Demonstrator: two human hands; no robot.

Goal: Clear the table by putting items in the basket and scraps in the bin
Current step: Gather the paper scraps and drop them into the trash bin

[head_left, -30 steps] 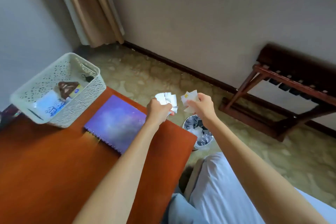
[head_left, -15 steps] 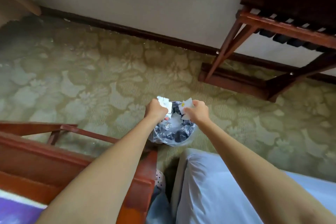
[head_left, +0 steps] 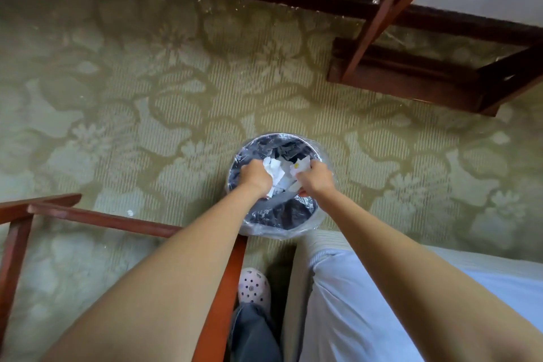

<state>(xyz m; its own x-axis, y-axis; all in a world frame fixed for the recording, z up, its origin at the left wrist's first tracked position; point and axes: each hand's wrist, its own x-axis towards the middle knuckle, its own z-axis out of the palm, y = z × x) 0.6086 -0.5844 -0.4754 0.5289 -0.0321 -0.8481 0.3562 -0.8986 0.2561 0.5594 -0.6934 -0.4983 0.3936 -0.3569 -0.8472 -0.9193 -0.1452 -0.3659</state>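
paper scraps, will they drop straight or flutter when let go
Probably light and floppy: the paper scraps look thin and crumpled. They may flutter, but the left hand and right hand are over the bin, so most should land inside.

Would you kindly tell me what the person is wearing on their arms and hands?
Nothing shows on either. The left arm and right arm are bare along all their visible length, with no sleeve in view. The left hand and right hand wear no gloves, and no watch, bracelet or ring is visible, though only the backs of the hands show.
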